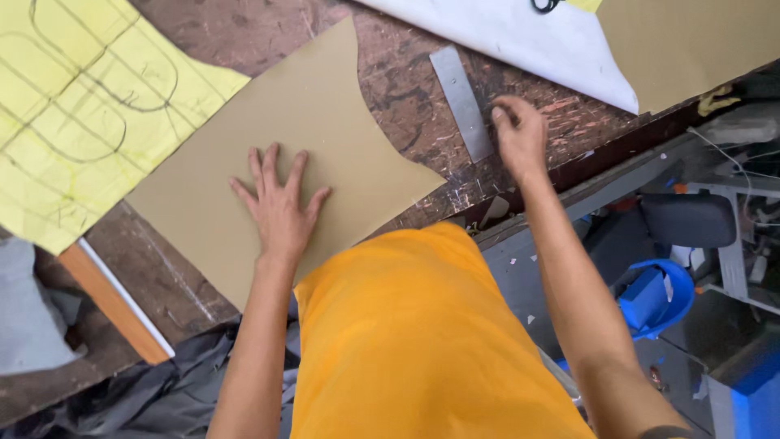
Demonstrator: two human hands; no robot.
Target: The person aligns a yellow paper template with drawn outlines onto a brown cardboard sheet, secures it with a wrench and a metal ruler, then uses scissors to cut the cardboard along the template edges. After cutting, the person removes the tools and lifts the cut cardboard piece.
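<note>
Tan card sheet (325, 122) under flat left hand (280, 207), right hand (520, 134) touching metal ruler (461, 102)

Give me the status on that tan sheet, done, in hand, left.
Done: the tan sheet already has one curved cut edge. In hand: the left hand presses it flat on the scarred table; the right hand touches the metal ruler. Left: the ruler isn't on the sheet yet.

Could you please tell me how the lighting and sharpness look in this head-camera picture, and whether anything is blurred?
Head view: soft, even light; only a faint shadow under the left hand on the tan sheet; no strong glare on the metal ruler; the right hand looks slightly motion-blurred; the blue things below the table edge are soft; straight edges bow a little, wide-angle style.
</note>
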